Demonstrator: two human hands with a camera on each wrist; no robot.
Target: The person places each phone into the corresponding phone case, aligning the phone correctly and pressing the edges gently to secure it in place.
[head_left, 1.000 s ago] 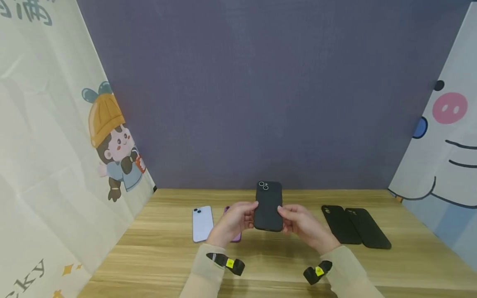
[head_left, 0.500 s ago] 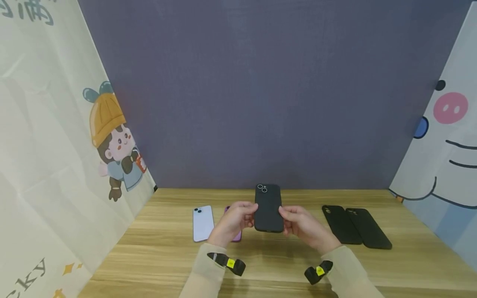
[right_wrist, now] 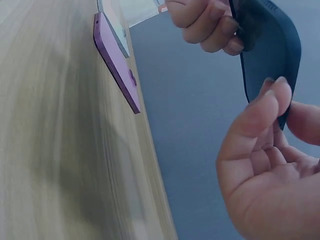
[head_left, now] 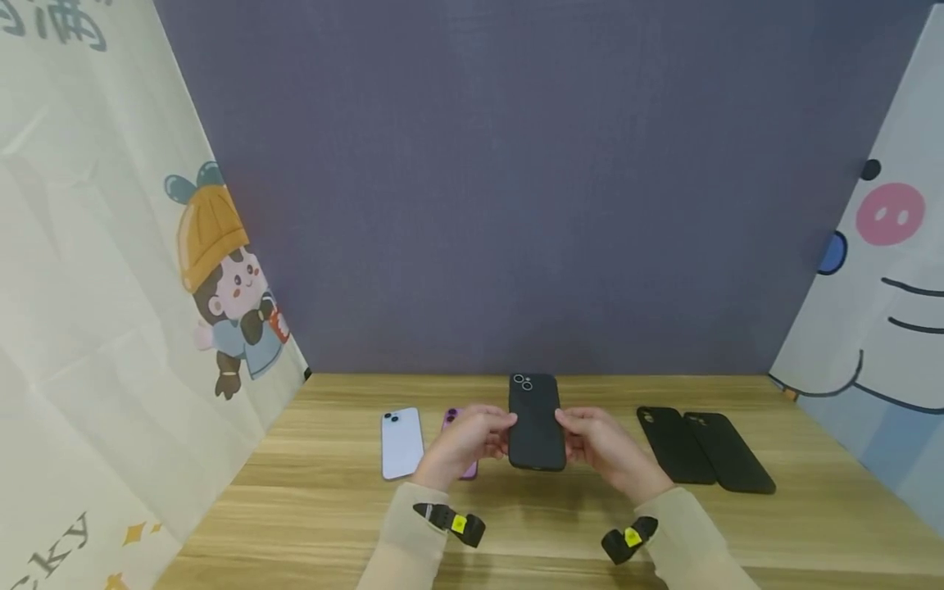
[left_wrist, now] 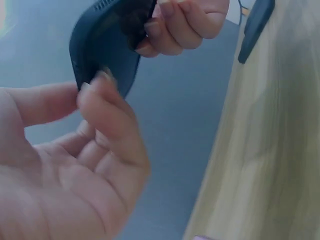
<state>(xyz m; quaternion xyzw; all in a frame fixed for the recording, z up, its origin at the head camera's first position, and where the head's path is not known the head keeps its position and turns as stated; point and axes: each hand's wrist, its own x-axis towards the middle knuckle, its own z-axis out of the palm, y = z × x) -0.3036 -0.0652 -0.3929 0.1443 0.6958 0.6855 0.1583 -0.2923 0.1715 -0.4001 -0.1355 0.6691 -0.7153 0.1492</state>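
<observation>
Black phone (head_left: 537,426), pinched in grip of left hand (head_left: 465,444) and right hand (head_left: 608,445), "cky" on sheet (head_left: 96,360)

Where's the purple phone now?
In the head view, the purple phone lies on the table, right of the white phone, partly hidden by the left hand.

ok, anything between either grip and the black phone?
Nothing visible: left grip and right grip pinch the black phone directly at opposite sides. The purple phone lies below on the table, not in between.
</observation>
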